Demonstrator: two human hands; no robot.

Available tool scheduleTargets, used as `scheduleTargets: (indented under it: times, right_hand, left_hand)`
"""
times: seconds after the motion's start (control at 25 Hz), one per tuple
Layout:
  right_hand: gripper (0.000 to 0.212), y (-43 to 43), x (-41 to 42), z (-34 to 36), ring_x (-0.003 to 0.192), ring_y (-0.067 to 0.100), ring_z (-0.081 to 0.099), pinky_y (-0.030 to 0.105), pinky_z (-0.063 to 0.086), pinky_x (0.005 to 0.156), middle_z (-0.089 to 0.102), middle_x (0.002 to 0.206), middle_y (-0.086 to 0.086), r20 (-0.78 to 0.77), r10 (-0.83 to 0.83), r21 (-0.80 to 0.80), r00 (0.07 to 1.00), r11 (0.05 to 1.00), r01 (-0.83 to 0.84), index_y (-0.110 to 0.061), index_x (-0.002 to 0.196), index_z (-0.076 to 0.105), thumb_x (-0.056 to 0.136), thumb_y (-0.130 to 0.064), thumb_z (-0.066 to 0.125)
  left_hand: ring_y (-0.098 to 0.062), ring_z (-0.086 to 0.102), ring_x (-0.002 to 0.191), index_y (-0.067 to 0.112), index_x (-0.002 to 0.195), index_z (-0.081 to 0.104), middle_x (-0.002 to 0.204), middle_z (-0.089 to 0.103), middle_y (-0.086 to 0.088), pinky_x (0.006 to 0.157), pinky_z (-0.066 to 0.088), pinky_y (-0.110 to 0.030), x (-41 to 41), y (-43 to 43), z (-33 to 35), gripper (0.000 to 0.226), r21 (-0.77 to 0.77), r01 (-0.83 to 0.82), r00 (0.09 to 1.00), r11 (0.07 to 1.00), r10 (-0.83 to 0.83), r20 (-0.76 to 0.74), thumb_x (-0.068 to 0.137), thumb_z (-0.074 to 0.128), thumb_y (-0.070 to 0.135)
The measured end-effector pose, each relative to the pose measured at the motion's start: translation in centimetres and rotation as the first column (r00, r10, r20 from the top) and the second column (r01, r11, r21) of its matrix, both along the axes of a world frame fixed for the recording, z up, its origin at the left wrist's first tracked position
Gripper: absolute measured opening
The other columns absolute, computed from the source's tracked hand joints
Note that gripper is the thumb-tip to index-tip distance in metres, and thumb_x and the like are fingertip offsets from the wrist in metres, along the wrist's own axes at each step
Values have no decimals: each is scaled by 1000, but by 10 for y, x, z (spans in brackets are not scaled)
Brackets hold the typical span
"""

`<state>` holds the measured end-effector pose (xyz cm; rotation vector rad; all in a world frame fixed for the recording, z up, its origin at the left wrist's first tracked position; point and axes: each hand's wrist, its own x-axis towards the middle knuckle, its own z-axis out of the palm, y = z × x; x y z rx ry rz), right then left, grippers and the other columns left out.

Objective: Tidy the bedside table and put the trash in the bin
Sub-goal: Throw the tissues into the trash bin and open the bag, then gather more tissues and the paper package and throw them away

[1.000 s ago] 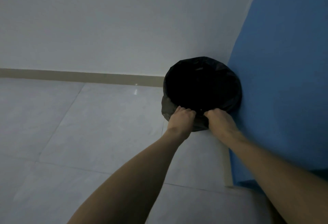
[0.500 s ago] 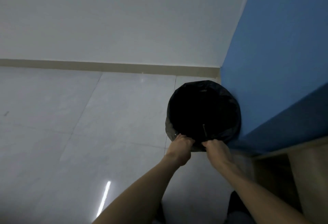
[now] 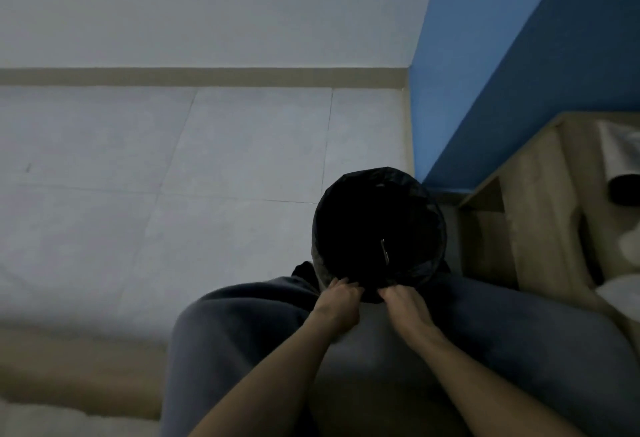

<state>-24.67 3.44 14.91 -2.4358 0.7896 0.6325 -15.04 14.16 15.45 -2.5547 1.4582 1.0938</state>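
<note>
Head view: both hands (image 3: 374,301) on bin (image 3: 379,228) rim

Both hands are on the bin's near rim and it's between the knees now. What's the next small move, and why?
Probably let go of the rim and reach right for the trash. The left hand and right hand grip the near edge of the black-lined bin, which sits beside the bedside table, where white crumpled items remain.

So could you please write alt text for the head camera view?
Both hands, left hand and right hand, grip the near rim of a black-lined bin between the person's knees, beside a wooden bedside table and blue wall.
</note>
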Motion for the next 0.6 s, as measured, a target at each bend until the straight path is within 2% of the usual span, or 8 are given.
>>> scheduleTargets:
  times: [0.16,0.24,0.32,0.44,0.6]
  right_hand:
    - [41,16,-14,31,109,31,58,37,49,90,61,122,16,-4,18,41,1000,999,-17,-10,124,56,89,-1,37]
    - [42,11,-5,57,114,27,56,35,46,95,58,128,13,84,-37,51,996,998,33,-10,129,52,89,-3,39]
    - [43,-1,1,91,125,22,48,30,38,103,52,137,8,220,-110,13,969,994,110,-12,134,48,92,-9,42]
    - [43,-28,-8,140,131,19,43,27,31,108,49,140,5,444,-209,-20,871,970,243,-13,134,48,91,-14,47]
    - [37,-68,-74,200,107,28,62,32,45,93,66,117,13,697,-265,-104,667,882,459,-6,116,63,79,-3,61]
  left_hand:
    - [-28,36,133,9,136,43,140,47,-10,114,25,-38,-24,25,18,50,19,-10,1000,1000,11,-18,86,42,7]
    - [-29,40,130,9,134,44,137,49,-11,110,30,-36,-21,20,39,48,-87,-59,998,994,57,-30,86,43,7]
    - [-26,39,132,8,138,41,141,48,-10,113,26,-32,-18,2,70,52,-239,-88,996,967,79,-46,86,39,13]
    - [-21,33,138,8,142,36,146,42,-8,115,18,-24,-17,-39,119,53,-430,-104,995,897,91,-51,89,39,10]
    - [-22,37,133,11,137,42,140,48,-8,109,27,-25,-43,-101,182,54,-596,-75,997,800,43,-67,84,43,2]
